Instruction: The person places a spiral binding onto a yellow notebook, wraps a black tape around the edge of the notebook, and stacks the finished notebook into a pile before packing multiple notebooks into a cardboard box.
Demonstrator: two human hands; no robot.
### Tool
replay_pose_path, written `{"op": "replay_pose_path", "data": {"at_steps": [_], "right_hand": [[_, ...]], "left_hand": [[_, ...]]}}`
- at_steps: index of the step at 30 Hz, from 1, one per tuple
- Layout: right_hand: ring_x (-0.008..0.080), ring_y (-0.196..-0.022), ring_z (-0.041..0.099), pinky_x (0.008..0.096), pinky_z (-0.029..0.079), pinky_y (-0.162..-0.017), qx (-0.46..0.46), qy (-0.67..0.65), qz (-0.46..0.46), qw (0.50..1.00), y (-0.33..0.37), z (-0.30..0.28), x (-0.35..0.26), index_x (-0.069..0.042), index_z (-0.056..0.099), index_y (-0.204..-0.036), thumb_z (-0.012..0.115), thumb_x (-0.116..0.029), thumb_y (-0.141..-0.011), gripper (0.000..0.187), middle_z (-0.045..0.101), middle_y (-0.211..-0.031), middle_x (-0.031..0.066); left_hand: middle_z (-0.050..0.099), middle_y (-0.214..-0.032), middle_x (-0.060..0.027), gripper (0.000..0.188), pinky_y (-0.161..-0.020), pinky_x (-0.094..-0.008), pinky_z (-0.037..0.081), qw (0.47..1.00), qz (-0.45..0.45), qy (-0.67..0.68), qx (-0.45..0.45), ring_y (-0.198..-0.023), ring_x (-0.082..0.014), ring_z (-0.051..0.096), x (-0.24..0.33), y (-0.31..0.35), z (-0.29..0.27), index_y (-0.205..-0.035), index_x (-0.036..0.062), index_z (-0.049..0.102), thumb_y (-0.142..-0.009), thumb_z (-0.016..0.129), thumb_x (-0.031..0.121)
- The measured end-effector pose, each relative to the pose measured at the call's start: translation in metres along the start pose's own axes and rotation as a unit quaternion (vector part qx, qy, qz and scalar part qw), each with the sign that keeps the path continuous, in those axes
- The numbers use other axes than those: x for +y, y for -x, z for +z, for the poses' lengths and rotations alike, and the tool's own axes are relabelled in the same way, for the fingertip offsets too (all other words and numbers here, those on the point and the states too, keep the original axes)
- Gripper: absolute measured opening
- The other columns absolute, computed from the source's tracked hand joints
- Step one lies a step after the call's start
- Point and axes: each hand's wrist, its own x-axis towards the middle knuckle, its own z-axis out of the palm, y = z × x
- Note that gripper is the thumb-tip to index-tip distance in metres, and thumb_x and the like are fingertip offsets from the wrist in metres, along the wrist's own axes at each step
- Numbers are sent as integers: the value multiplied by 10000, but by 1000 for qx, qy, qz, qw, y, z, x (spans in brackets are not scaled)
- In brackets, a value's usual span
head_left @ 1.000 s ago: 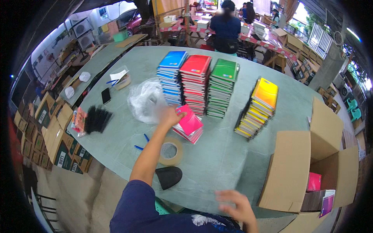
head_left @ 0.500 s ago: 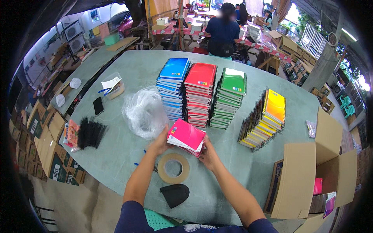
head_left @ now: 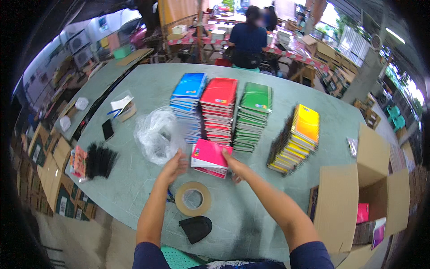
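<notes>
A small stack of pink notebooks [head_left: 209, 154] sits in front of me, before the red and green stacks. My right hand [head_left: 237, 168] is at its right side, thumb over the top notebook's edge and fingers lower along the side. My left hand [head_left: 174, 167] is just left of the stack, fingers apart and holding nothing. Behind stand taller stacks of spiral notebooks: blue [head_left: 189, 85], red [head_left: 219, 91] and green [head_left: 256, 96]. A leaning yellow stack [head_left: 305, 121] stands to the right. A clear plastic bag [head_left: 154, 136] lies crumpled beyond my left hand.
Nearer me lie a tape roll [head_left: 179, 199] and a black rounded object [head_left: 196, 228]. At left are black spiral coils [head_left: 101, 160], a phone [head_left: 108, 129] and a plastic tub [head_left: 126, 112]. An open carton [head_left: 338, 208] stands right. A person [head_left: 247, 40] is beyond the table.
My left hand has come off the pink notebooks and opened beside them. My right thumb has moved onto the top notebook. The stack now sits straighter; the whole view has shifted slightly.
</notes>
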Motion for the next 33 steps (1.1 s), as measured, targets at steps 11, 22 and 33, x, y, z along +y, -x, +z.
{"op": "replay_pose_path", "data": {"at_steps": [11, 22, 33], "right_hand": [[257, -821, 617, 416, 470, -685, 135, 726, -396, 545, 300, -47, 4, -80, 662, -915, 620, -221, -754, 218, 651, -905, 73], [355, -1249, 339, 484, 217, -1046, 607, 508, -179, 584, 450, -283, 310, -12, 446, -1247, 606, -497, -760, 705, 425, -1293, 200], [375, -1227, 351, 515, 146, -1044, 693, 321, -257, 592, 401, -301, 336, 5, 486, -1199, 543, -427, -775, 608, 429, -1288, 208]], "left_hand": [[617, -878, -26, 292, -684, -217, 409, 858, 463, -219, -37, -771, -81, 545, 135, 160, 260, -1062, 46, 598, -913, 486, 271], [620, -1038, -184, 538, -861, -372, 442, 471, 430, -566, -523, -994, -275, 582, 23, 225, 646, -1114, -12, 564, -853, 524, 457], [519, -1245, -126, 711, -970, -532, 306, 633, -151, -513, -559, -1157, -263, 481, -127, 138, 724, -1237, 141, 500, -726, 540, 634]]}}
